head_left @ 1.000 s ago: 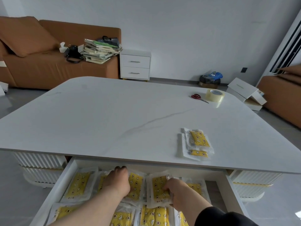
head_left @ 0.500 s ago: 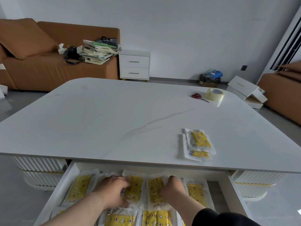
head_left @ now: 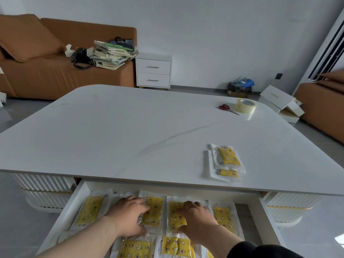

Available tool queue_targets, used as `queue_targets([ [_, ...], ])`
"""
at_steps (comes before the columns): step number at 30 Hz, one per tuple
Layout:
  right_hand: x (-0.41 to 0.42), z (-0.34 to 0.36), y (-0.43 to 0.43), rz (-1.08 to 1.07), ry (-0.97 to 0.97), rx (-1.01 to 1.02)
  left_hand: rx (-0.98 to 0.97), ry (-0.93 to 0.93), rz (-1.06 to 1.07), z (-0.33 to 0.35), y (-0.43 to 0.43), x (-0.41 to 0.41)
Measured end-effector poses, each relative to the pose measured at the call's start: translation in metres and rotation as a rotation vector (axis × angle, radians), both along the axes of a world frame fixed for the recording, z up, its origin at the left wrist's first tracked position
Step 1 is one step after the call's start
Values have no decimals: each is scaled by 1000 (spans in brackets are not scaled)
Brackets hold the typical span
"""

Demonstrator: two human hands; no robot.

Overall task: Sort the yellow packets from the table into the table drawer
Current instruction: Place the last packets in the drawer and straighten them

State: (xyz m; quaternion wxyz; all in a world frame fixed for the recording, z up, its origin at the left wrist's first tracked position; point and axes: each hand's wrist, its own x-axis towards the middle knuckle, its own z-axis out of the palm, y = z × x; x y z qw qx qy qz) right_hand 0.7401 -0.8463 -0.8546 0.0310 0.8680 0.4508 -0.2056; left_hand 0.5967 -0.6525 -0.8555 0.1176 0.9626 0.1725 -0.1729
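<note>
Left hand (head_left: 128, 216): palm down in the drawer (head_left: 73, 203), fingers stretched out loose, gripping nothing. The tips rest on the left edge of a back-row packet (head_left: 153, 211). What lies under the palm is hidden.
Right hand (head_left: 197, 218): also flat and relaxed, fingers spread over the neighbouring packet (head_left: 175, 220), covering its right half. The dark sleeve is cut off by the frame.
Drawer: pulled out below the near edge of the tabletop (head_left: 130, 136), which hides its back. The bottom of the picture cuts off its front.
Packets inside: a back row lies side by side. The front-row packets (head_left: 134, 248) are cropped and overlapping, so they cannot be counted.
Stack of packets (head_left: 226, 161): lies on the tabletop, near right. The top one is plain and one peeks out below, but the total is unclear.
Far right corner: scissors (head_left: 226, 108) just beside a tape roll (head_left: 244, 105).
</note>
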Motion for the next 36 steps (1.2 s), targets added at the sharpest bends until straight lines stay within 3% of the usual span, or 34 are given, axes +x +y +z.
queue_targets([
  [7,-3,-3,5,-42,-20,43,-15,-1,13,-1,0,0],
  [12,2,0,7,-100,-1,193,-33,-91,96,2,-4,4],
  [25,-3,0,6,-41,34,188,-14,-40,64,11,-15,12],
  [29,0,28,7,-97,96,314,-96,-187,128,34,-18,20],
  [36,-11,88,-23,-76,103,433,-326,-250,199,82,-23,5],
])
